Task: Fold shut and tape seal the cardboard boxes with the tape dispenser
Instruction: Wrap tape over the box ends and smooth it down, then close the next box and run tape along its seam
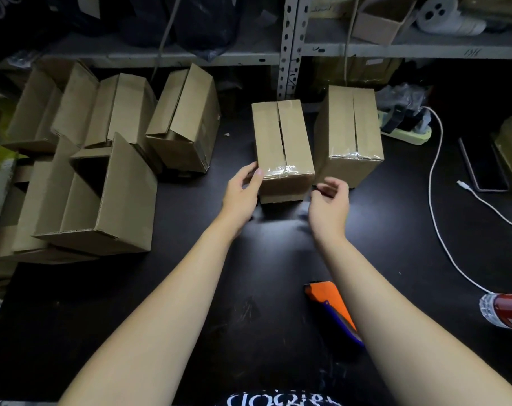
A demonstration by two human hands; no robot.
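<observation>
The left hand (242, 190) grips the middle box (281, 139) at its near left corner on the worktop (190, 288), the right hand (331, 205) beside it, fingers (325, 189) loosely curled and empty, a second taped box (351, 127) just right, open boxes (102, 194) crowding left, the tape dispenser (326, 303) partly under the right forearm.

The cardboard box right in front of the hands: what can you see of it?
The cardboard box is plain brown corrugated card, standing on the black table. Its two top flaps are folded shut, with a dark gap along the seam. Crinkled clear tape wraps over the near top edge; the rest of the seam looks untaped. The left hand grips its near left corner, thumb on the top edge. The right hand hovers by the near right corner, apparently not touching. A second box stands close beside it.
</observation>
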